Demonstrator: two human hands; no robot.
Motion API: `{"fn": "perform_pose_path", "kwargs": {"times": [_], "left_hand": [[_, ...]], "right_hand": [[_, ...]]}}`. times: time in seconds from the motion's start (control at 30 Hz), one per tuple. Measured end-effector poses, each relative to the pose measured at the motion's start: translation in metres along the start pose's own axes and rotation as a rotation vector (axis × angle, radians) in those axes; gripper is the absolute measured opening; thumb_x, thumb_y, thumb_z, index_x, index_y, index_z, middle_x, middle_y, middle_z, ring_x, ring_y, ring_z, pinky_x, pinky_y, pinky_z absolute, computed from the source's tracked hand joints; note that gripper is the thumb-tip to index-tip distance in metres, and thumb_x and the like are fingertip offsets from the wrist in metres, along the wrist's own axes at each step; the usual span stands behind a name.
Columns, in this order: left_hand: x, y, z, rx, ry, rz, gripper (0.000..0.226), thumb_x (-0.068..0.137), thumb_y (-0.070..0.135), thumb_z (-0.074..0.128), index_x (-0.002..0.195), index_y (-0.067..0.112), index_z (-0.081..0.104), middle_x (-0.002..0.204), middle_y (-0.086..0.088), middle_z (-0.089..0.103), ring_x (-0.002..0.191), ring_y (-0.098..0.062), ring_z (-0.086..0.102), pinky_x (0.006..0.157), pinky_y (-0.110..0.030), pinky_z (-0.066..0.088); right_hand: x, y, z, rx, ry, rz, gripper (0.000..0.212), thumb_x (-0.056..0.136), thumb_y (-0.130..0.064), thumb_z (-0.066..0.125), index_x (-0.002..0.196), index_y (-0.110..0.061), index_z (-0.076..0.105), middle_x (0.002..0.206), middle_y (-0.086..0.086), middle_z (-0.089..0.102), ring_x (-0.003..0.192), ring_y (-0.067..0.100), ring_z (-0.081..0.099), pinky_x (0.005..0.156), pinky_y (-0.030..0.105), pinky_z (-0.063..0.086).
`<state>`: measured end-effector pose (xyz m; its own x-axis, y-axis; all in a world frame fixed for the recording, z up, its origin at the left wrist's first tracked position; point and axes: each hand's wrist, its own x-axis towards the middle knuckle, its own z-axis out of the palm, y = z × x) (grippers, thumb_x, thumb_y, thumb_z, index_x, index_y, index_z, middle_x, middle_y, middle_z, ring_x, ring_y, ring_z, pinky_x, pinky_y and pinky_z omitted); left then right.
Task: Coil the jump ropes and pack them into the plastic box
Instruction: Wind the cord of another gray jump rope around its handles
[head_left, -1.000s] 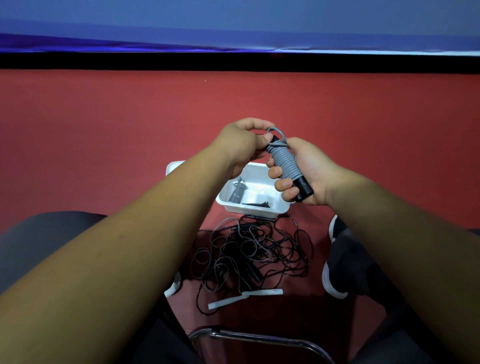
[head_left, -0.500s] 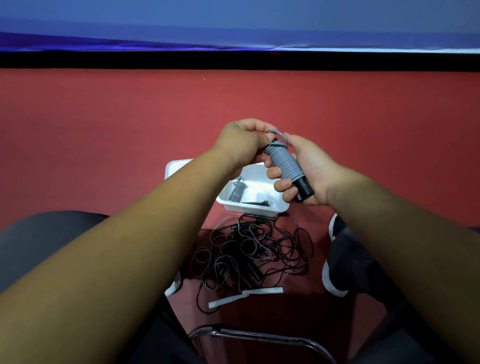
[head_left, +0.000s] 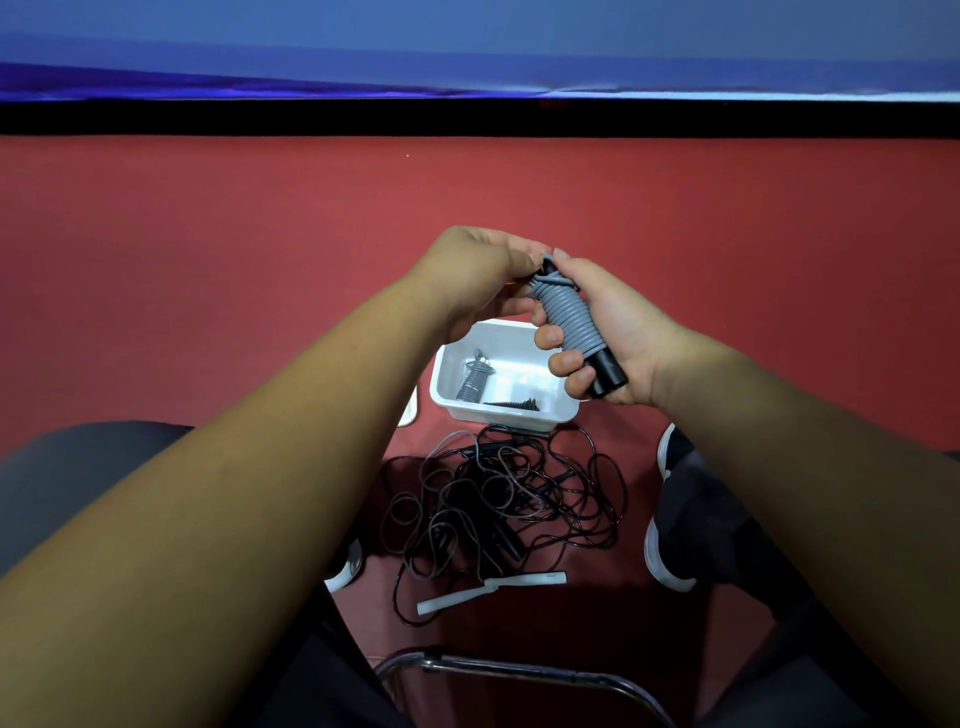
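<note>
My right hand grips a jump rope whose grey cord is wound tightly round its black handles, held above the white plastic box. My left hand pinches the cord's end at the top of the bundle. Inside the box lie another grey coiled rope and a small dark piece. On the red floor in front of the box sits a tangled heap of black and grey jump ropes with black handles.
Two white strips lie on the floor by the heap. My shoes flank the ropes. A metal chair rail crosses the bottom. A black band and a blue wall run along the far side.
The loose loop of grey cord at the top of the bundle has been drawn down tight against the handles. Both hands stay in nearly the same place.
</note>
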<state>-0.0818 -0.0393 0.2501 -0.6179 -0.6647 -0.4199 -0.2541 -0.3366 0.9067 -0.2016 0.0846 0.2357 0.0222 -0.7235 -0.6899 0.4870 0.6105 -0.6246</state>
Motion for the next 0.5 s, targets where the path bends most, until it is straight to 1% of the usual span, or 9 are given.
{"fn": "perform_pose_path", "kwargs": {"times": [0.1, 0.2, 0.27, 0.33, 0.4, 0.5], "left_hand": [[0.0011, 0.0031, -0.0031, -0.004, 0.047, -0.045, 0.014, 0.096, 0.003, 0.067, 0.105, 0.001, 0.078, 0.088, -0.015, 0.077, 0.065, -0.016, 0.067, 0.063, -0.027, 0.062], [0.0038, 0.004, -0.0056, -0.022, 0.085, -0.109, 0.011, 0.094, 0.009, 0.074, 0.1, 0.001, 0.077, 0.082, -0.011, 0.077, 0.066, -0.016, 0.071, 0.066, -0.027, 0.062], [0.0046, 0.003, -0.0058, -0.008, 0.085, -0.135, 0.005, 0.094, 0.008, 0.073, 0.095, 0.004, 0.076, 0.076, -0.008, 0.076, 0.065, -0.014, 0.071, 0.069, -0.027, 0.063], [0.0047, 0.0016, -0.006, 0.014, 0.088, -0.139, 0.006, 0.094, 0.004, 0.071, 0.092, 0.006, 0.076, 0.073, -0.008, 0.076, 0.062, -0.014, 0.071, 0.069, -0.026, 0.063], [0.0052, 0.0012, -0.0066, 0.036, 0.102, -0.129, 0.006, 0.091, 0.002, 0.072, 0.094, 0.004, 0.077, 0.077, -0.012, 0.077, 0.063, -0.016, 0.071, 0.066, -0.026, 0.062], [0.0054, 0.0026, -0.007, 0.088, 0.126, -0.071, 0.015, 0.086, 0.001, 0.076, 0.1, 0.0, 0.077, 0.084, -0.018, 0.077, 0.066, -0.02, 0.07, 0.068, -0.029, 0.062]], "right_hand": [[-0.0006, -0.001, 0.002, -0.012, 0.014, 0.004, 0.058, 0.094, -0.079, 0.048, 0.082, -0.023, 0.054, 0.068, -0.007, 0.043, 0.044, 0.009, 0.033, 0.043, 0.016, 0.022], [-0.0006, -0.0016, 0.0032, -0.046, 0.05, 0.006, 0.056, 0.092, -0.078, 0.05, 0.083, -0.023, 0.053, 0.069, -0.006, 0.044, 0.045, 0.01, 0.035, 0.043, 0.016, 0.024], [0.0, -0.0011, 0.0044, -0.081, 0.085, 0.003, 0.055, 0.092, -0.078, 0.05, 0.083, -0.023, 0.053, 0.068, -0.006, 0.045, 0.045, 0.011, 0.035, 0.043, 0.016, 0.025], [0.0007, 0.0005, 0.0059, -0.1, 0.111, 0.0, 0.055, 0.092, -0.077, 0.05, 0.083, -0.023, 0.053, 0.068, -0.005, 0.046, 0.046, 0.012, 0.035, 0.043, 0.017, 0.025], [0.0013, 0.0016, 0.0063, -0.117, 0.133, -0.002, 0.053, 0.092, -0.075, 0.05, 0.083, -0.023, 0.054, 0.068, -0.005, 0.047, 0.047, 0.012, 0.036, 0.044, 0.017, 0.025], [0.0008, -0.0003, 0.0062, -0.136, 0.148, -0.003, 0.051, 0.091, -0.073, 0.052, 0.082, -0.023, 0.054, 0.068, -0.005, 0.047, 0.047, 0.013, 0.036, 0.046, 0.018, 0.027]]}}
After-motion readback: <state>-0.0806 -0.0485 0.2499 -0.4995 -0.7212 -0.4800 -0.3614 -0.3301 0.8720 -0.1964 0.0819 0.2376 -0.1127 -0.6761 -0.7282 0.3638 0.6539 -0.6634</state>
